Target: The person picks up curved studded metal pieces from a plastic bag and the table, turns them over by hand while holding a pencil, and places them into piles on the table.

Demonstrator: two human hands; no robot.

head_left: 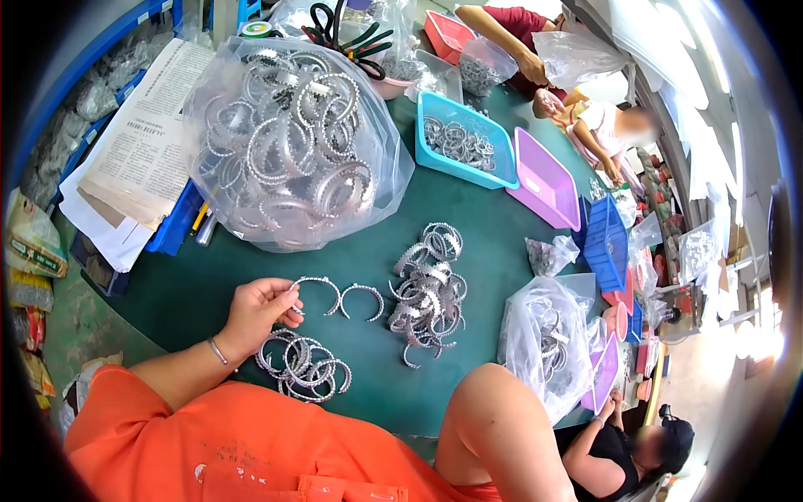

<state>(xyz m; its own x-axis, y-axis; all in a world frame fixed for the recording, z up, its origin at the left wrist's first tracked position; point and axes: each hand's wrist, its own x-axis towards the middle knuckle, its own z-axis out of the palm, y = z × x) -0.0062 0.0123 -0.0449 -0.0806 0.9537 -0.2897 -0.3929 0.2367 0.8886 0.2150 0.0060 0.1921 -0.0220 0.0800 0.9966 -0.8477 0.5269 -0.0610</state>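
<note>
My left hand [261,311] comes in from the left and pinches one end of a silvery toothed open hoop [321,279] between thumb and fingers. Just right of it, a second open hoop [361,289] lies on the green table [351,410]. Below my left hand is a small pile of overlapping hoops [303,365]. A taller heap of similar hoops [428,293] stands further right. My right hand is not in view; a bare bent limb [502,410] shows at the bottom.
A large clear bag [288,151] of hoops lies at the back, beside newspapers [155,125]. Behind are a cyan tray [427,155], a purple tray [544,180] and blue baskets [604,238]. Another filled bag [544,347] stands right. Other people sit at the far side and lower right.
</note>
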